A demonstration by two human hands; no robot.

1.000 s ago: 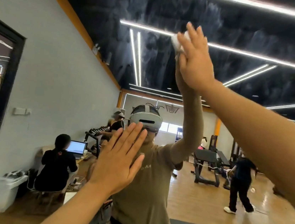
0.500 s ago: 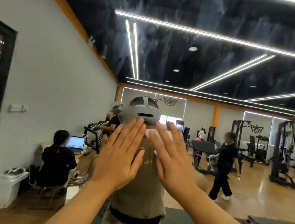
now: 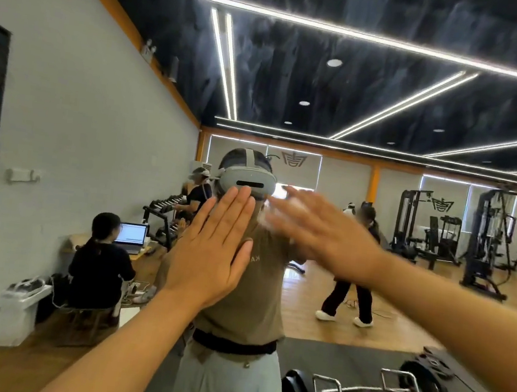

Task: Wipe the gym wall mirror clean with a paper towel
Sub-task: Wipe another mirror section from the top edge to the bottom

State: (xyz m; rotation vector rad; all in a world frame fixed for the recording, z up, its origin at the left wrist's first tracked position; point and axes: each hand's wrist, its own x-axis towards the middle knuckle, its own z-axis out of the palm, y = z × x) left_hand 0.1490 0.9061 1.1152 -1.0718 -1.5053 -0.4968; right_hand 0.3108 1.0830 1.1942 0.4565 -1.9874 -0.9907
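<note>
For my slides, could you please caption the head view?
Left hand flat on gym mirror; blurred right hand wipes with paper towel.

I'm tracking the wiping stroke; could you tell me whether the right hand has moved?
Yes: the right hand has swept down the mirror, from ceiling-light height to beside the resting left hand.

Left hand (image 3: 211, 248) raised flat, fingers straight and together, palm forward. Right hand (image 3: 321, 229) blurred, fingers spread, arm reaching in from right.

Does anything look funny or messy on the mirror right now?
Nothing looks broken or spilled. The right hand and its paper towel are blurred by motion. The left hand lies flat on the mirror.
</note>
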